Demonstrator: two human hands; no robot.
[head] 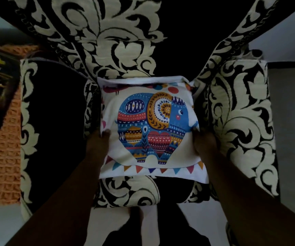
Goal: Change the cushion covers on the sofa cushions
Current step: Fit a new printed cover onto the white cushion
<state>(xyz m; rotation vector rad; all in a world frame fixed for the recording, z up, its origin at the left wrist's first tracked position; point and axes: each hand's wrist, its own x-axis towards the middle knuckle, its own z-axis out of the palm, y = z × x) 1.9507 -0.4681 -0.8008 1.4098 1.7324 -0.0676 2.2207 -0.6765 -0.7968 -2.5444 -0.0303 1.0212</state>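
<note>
1. Cotton-like white cushion cover (150,125), printed with a multicoloured elephant, was held at its two side edges.
2. Left hand (99,144) gripped the left edge, fingertips curled over onto the printed face; right hand (202,141) gripped the right edge likewise, though its fingers were dim and hard to read.
3. Cover looked filled, so a cushion was probably inside; its far edge appeared folded back and open, white lining showing.
4. Cushion rested on the seat of the black-and-cream patterned sofa (240,112), against the backrest, between the armrests.
5. Judgement: light, soft, compressible; fabric likely to slide over the filling. Side-edge grips near mid-height suited; corners would give firmer purchase for tugging the cover square.
6. Orange knitted cloth (1,157) lay left of the sofa.
</note>
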